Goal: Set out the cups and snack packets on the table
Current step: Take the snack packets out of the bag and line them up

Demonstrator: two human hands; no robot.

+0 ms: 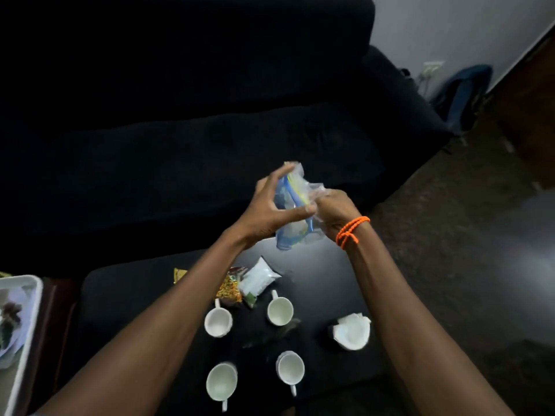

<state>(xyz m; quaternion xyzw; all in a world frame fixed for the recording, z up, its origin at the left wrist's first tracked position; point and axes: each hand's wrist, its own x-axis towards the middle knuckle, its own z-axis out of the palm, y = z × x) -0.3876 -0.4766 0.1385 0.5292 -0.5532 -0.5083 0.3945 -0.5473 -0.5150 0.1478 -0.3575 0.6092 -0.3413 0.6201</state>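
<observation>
Cups [218, 321], four white ones, stand in two pairs near the middle of the black table [126, 295], with snack packets [243, 285] clustered toward its far edge. Above that edge, a crumpled clear plastic bag [295, 211] with blue and yellow strips hangs in both hands: the left hand [270, 210] pinches it between thumb and spread fingers, the right hand [333, 210] grips its other side.
</observation>
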